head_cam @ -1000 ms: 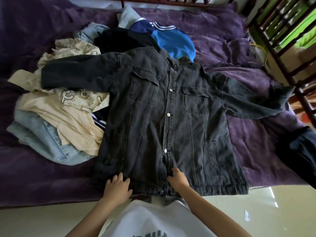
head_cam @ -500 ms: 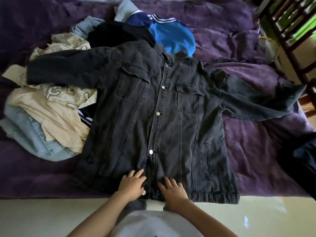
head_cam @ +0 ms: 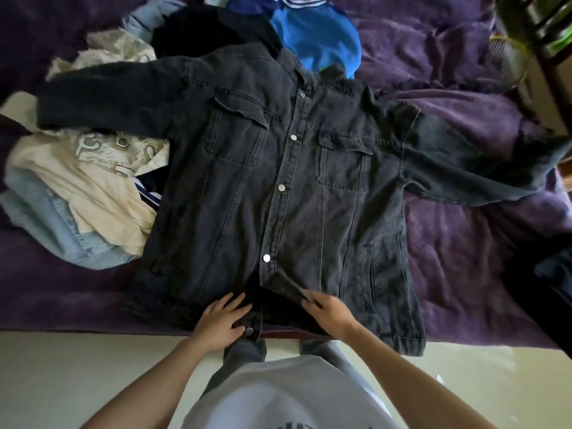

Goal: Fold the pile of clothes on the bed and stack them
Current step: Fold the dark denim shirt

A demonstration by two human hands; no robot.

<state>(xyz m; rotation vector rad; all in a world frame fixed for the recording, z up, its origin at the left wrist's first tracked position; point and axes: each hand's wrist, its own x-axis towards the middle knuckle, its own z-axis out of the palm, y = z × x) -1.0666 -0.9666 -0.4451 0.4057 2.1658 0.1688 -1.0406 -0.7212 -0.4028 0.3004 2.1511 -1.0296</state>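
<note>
From the head view, we look down on a dark denim jacket point(head_cam: 235, 187) spread front-up across the purple bed point(head_cam: 464, 258), its hem at the near edge just in front of us. Both sleeves lie stretched out sideways. The one on our left point(head_cam: 108, 97) rests over the pile of clothes point(head_cam: 93, 187), and the one on our right point(head_cam: 479, 168) runs out across the bedcover.

Our left hand point(head_cam: 221, 320) lies flat with fingers spread on the hem, just beside the lowest snap button point(head_cam: 249, 331), pressing the cloth down. Our right hand point(head_cam: 329, 311) pinches the bottom corner of the other front panel, which is lifted and turned back so the placket gapes open below the fourth button.

We judge the work to be barely begun. The jacket is laid out and mostly buttoned, but no fold is in it yet: sleeves, sides and length are all left to do.

The pile to our left looks untouched, with cream tops over light-blue jeans point(head_cam: 52, 224) and a bright blue garment point(head_cam: 318, 41) beyond the collar. We see no finished stack. A dark piece of cloth point(head_cam: 554, 274) at the right edge is too cut off for us to tell whether it is folded.
</note>
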